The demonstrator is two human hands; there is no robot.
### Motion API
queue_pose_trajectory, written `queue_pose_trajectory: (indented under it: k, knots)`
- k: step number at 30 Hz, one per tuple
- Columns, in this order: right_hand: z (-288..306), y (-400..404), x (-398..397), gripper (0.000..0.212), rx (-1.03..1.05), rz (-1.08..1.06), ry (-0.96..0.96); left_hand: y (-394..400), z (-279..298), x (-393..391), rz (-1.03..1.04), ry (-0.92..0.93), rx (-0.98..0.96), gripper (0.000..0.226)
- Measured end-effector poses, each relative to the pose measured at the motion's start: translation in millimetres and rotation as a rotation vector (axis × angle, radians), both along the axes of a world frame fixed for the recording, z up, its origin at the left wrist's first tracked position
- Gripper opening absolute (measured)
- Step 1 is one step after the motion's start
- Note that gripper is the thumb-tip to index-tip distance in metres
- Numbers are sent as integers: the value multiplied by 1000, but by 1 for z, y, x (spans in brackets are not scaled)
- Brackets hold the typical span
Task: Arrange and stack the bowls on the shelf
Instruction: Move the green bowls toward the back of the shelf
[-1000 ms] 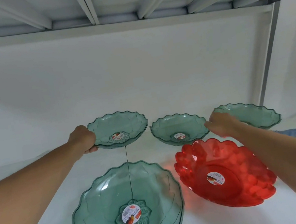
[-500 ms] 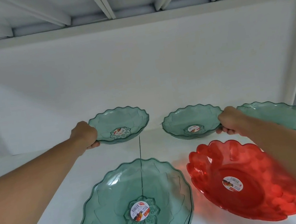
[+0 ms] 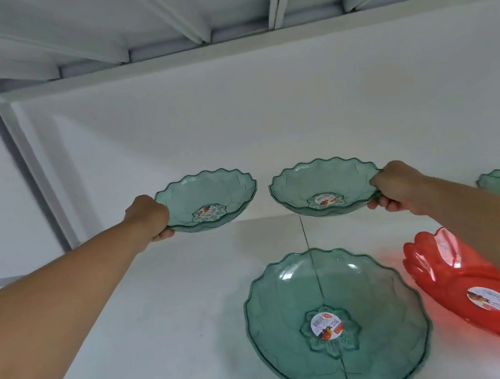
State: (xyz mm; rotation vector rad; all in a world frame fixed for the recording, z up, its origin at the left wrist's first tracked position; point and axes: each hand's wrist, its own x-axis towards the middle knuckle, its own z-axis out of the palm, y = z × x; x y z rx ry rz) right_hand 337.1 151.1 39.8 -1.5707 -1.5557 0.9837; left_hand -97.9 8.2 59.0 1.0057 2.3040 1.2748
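1. At the back of the white shelf (image 3: 172,330), the left hand (image 3: 149,219) grips the outer rim of one small green bowl (image 3: 208,200), and the right hand (image 3: 396,188) grips the rim of a second small green bowl (image 3: 323,188).
2. A second ago both sat lower and further apart; now they seem lifted, though contact underneath is hard to judge.
3. Their rims are nearly touching, so nesting one into the other looks next.
4. The large green bowl (image 3: 336,322) and red bowl (image 3: 470,286) wait in front.
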Motion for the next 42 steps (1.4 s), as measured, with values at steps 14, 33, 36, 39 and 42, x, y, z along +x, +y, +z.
queue_pose_trajectory:
  k: [14,33,36,39,42]
  knots:
    - [-8,-65,-196,35,-34,-162,21,-46,-16,-169,-45,-67,5,30]
    - [-44,-48,-288,35,-135,-145,4,-41,-55,-279,92,-164,-7,29]
    - [-58,-50,-298,35,-168,-205,-27,-28,-73,-298,60,-181,-25,28]
    - [-68,-51,-306,34,-171,-235,-13,-19,-86,-304,28,-213,-35,25]
    - [-71,-51,-308,34,-174,-240,-25,-14,-94,-307,-1,-205,-26,25]
